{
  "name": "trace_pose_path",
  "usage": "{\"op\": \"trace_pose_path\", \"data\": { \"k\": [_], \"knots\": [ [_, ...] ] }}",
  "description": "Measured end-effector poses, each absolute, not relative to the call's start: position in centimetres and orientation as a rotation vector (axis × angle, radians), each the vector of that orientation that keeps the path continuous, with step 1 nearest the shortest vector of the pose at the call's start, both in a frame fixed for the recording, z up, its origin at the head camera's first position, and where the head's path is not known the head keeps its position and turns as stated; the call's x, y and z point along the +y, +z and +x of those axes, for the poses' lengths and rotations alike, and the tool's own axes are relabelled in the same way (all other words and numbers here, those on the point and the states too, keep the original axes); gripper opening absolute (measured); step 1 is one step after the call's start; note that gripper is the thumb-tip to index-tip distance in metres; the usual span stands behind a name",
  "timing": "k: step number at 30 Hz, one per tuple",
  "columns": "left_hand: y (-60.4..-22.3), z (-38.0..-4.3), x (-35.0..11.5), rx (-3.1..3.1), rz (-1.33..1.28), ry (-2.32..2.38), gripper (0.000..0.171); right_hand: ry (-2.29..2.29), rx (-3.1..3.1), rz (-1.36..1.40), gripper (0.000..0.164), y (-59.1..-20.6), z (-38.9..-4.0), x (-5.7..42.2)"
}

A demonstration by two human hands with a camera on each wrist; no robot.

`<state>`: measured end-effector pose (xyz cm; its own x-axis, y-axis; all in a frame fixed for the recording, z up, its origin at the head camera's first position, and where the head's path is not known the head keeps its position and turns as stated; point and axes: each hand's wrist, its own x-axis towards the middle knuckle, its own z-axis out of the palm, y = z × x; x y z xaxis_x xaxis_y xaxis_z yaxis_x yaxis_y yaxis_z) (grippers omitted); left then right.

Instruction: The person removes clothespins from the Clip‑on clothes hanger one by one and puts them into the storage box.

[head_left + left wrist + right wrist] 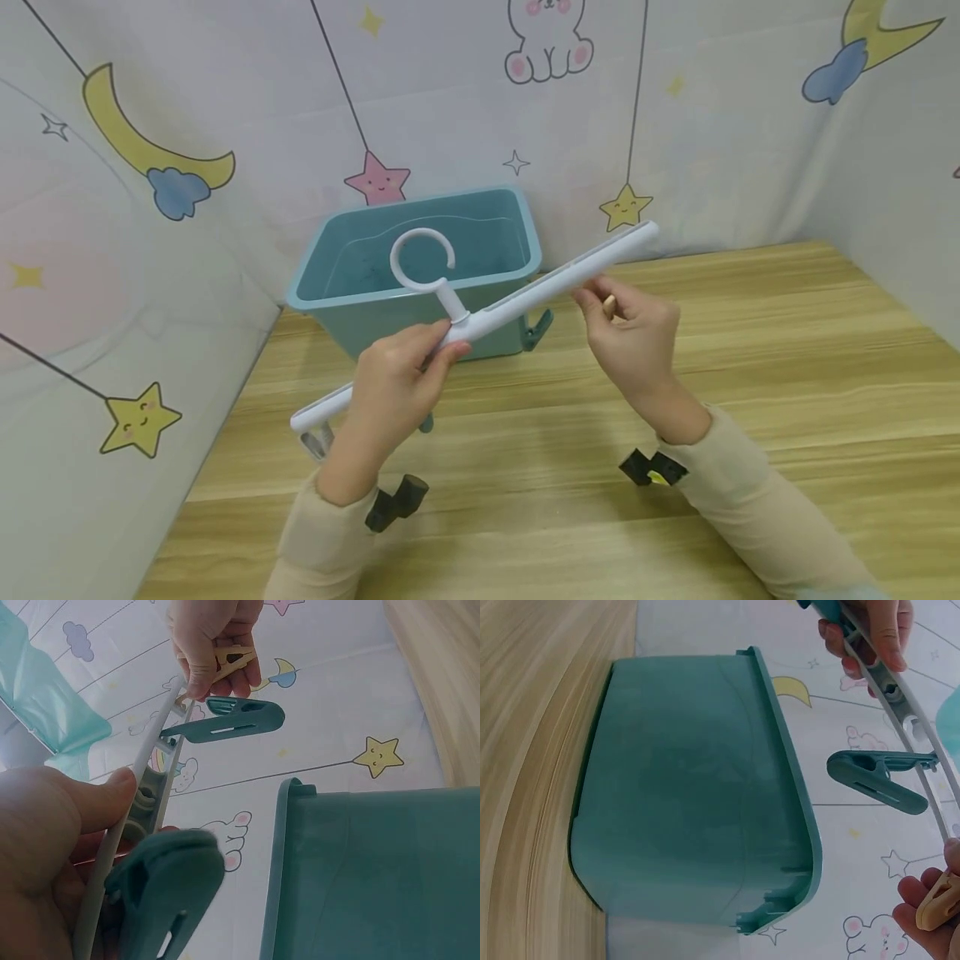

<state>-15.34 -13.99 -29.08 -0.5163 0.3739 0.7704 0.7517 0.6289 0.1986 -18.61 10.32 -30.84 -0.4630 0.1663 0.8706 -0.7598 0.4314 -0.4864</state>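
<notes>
A white plastic hanger bar (555,283) with a round hook (397,258) slants up to the right in the head view. My left hand (386,396) grips it near the middle, thumb on the front just below the hook. My right hand (633,333) pinches a beige clip (234,658) right at the underside of the bar's right part. Teal clips hang from the bar, one (877,780) between the hands and another (176,885) close by the left hand. A grey clip (313,443) hangs at the lower left end.
Behind the hanger, a teal plastic bin (337,297) stands on the wooden table (787,358) near the back edge. A white cloth printed with stars and moons (450,108) covers the walls behind and at both sides. Black wrist cameras (397,502) sit on both sleeves.
</notes>
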Motion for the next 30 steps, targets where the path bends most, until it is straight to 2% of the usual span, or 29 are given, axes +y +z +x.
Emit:
{"op": "trace_pose_path", "data": {
  "k": [30],
  "knots": [
    [-29.7,-15.1,-12.7,-2.107,-0.788,-0.647,0.02,0.978,-1.627,0.526,0.004,-31.1,-20.1,10.1]
  ]
}}
